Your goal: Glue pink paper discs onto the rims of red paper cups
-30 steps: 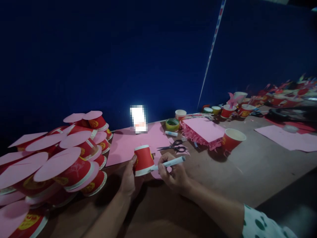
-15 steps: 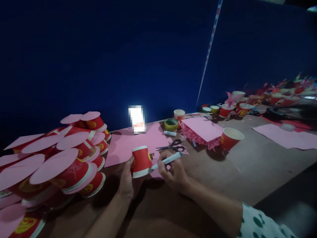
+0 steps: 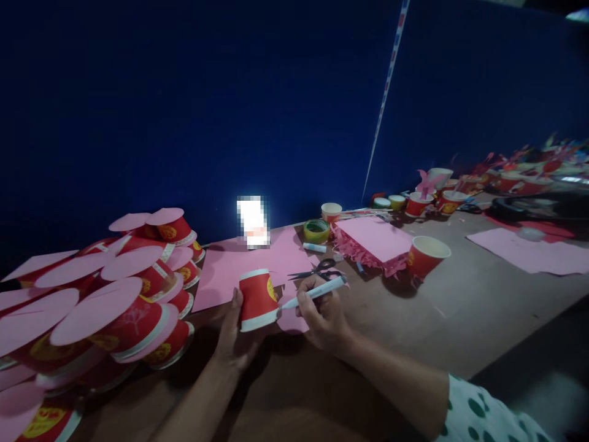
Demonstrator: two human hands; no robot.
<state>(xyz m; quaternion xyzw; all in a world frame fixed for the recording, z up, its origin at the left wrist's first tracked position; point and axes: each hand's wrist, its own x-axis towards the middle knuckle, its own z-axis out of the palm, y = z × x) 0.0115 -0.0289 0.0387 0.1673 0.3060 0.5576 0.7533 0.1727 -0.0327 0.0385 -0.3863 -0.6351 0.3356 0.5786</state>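
Observation:
My left hand (image 3: 234,334) grips an upturned red paper cup (image 3: 256,299) that stands rim down on a small piece of pink paper (image 3: 291,320) on the brown table (image 3: 460,325). My right hand (image 3: 322,316) holds a white marker pen (image 3: 313,292), its tip at the cup's lower rim. Black scissors (image 3: 321,270) lie just behind the pen on a large pink sheet (image 3: 230,267).
A heap of red cups capped with pink paper discs (image 3: 105,301) fills the left side. Behind are a tape roll (image 3: 316,231), a glue stick (image 3: 315,247), a fringed pink stack (image 3: 370,242), an open red cup (image 3: 426,256), more cups (image 3: 437,199) and a pink sheet (image 3: 534,255) at right.
The cup has turned a little in my left hand, showing its yellow emblem, while the pen tip stays at the rim. The view has drifted slightly.

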